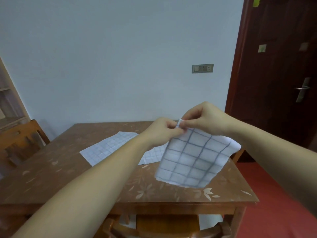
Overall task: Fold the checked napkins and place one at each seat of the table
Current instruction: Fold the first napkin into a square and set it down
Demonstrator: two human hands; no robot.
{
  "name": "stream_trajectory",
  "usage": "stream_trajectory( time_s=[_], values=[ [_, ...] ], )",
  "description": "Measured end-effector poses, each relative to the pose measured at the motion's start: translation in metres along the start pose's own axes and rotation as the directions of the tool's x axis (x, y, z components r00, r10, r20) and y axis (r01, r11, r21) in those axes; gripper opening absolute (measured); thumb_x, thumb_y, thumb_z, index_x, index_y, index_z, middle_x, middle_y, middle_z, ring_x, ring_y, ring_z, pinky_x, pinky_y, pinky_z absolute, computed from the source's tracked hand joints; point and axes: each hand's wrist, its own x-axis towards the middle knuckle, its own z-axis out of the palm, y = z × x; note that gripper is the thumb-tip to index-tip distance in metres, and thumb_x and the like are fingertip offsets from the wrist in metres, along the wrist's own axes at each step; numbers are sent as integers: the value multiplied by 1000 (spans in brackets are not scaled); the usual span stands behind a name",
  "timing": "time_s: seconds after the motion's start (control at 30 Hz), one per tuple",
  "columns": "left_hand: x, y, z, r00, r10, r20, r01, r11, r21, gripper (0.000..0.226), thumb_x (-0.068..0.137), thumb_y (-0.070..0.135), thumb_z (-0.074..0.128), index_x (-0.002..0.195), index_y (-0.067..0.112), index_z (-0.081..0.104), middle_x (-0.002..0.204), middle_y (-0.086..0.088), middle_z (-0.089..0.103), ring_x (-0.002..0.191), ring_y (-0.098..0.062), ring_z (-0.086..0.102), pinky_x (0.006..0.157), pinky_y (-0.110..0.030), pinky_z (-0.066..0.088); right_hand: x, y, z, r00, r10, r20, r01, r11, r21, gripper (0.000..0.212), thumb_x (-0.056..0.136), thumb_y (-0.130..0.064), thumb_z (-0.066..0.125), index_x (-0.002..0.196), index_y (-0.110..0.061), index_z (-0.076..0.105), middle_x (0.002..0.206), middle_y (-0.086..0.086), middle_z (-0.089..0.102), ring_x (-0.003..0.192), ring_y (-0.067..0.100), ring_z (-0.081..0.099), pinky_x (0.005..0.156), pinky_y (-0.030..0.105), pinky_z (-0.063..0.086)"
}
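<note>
- Above table (103,189), both hands meet: left hand (161,131) and right hand (204,117) pinch top corner of held napkin (192,160), fingers curled; cloth hangs.
- Beyond, two flat napkins (106,148) lie on tabletop.
- Chair (20,140) at left side.

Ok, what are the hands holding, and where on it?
The left hand and right hand both pinch one checked napkin at its top corner; the rest hangs free.
</note>
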Motion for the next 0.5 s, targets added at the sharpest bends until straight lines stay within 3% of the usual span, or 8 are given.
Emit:
stream_trajectory(
  time_s=[0.1, 0.2, 0.3, 0.4, 0.5],
  values=[
    [-2, 2, -5, 999, 12, -47, -17, 995, -95, 14, 90, 23, 68, 84, 15, 77, 88, -2, 76, 80, -11, 67, 84, -35, 54, -2, 4, -7, 998, 56, 7, -57, 998, 13, 9, 85, -25, 74, 83, -17, 80, 72, -8, 75, 64, -5, 62, 62, 12, 46],
    [-3, 1, -11, 996, 7, -84, -19, 989, -149, 18, 92, 19, 64, 97, 5, 75, 105, -16, 73, 88, -18, 67, 92, -43, 53, -7, 11, -13, 991, 123, 54, -124, 992, 23, 12, 86, -26, 74, 85, -16, 80, 72, -9, 74, 61, -8, 62, 55, 6, 43],
    [-3, -2, -13, 996, 13, -86, -35, 966, -256, 19, 93, 20, 64, 101, 6, 74, 100, -10, 74, 89, -17, 68, 82, -36, 56, -8, 16, -13, 988, 146, 49, -148, 988, 44, 11, 86, -29, 74, 85, -20, 81, 76, -11, 76, 68, -6, 66, 61, 8, 47],
    [-2, 0, -11, 984, 51, -172, -103, 946, -308, 16, 92, 22, 65, 94, 10, 76, 90, -3, 74, 81, -12, 68, 72, -26, 55, -6, 11, -10, 992, 127, 24, -128, 992, 19, 11, 85, -31, 74, 84, -23, 81, 83, -8, 77, 83, 2, 69, 77, 21, 52],
    [-1, -3, -14, 968, 41, -248, -130, 927, -352, 14, 91, 19, 66, 90, 10, 76, 89, -5, 74, 79, -13, 68, 71, -25, 56, -6, 13, -14, 989, 134, 63, -131, 990, -53, 12, 85, -29, 74, 78, -20, 79, 65, -11, 72, 62, -2, 63, 62, 16, 47]
  ],
)
